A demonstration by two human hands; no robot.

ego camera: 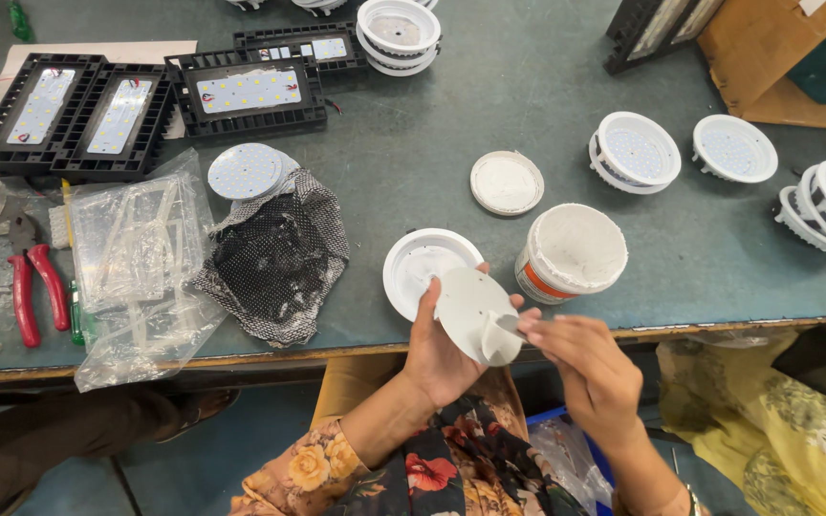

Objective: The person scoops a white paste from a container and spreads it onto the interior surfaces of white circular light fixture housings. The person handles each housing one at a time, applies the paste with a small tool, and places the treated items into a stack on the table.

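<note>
View from above of a person's two hands at the near edge of a grey-green table (451,124). The left hand (437,349) is closed around the rim of a white disc (470,308), holding it tilted just above the table edge. The right hand (590,368) pinches a small spatula (507,327), whose pasted tip touches the disc's face. Just behind the disc a white round housing (420,265) lies on the table, and to its right stands an open tub (572,252) of white paste with an orange band. The tub's lid (507,182) lies flat a little further back. To the left sits a crumpled black mesh cloth (277,256), with a round LED board (245,171) just behind it, then clear plastic bags (141,263) and red-handled pliers (29,282) near the left edge. Black rectangular LED lamps (141,105) line the far left. More white round lamps (635,151) rest at the right and far side, well apart from the hands. The person wears floral sleeves (432,473)
</note>
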